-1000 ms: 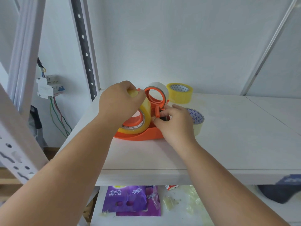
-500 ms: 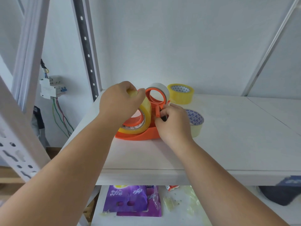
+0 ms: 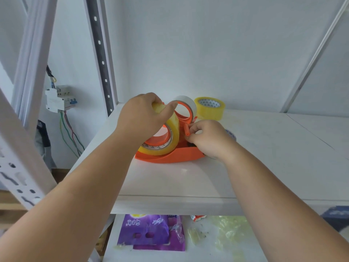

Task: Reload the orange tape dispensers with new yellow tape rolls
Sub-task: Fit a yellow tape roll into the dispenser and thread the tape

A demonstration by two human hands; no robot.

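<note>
Left hand (image 3: 140, 115) and right hand (image 3: 206, 138) both curled, gripping.

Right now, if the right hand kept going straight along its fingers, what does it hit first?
The right hand points left; its fingers already touch the orange roller on the near dispenser. Past that, likely the yellow roll under the left hand; depth unclear.

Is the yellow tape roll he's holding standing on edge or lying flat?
On edge. The yellow tape roll stands in the orange dispenser, its orange hub facing the camera, with the left hand gripping its top.
</note>
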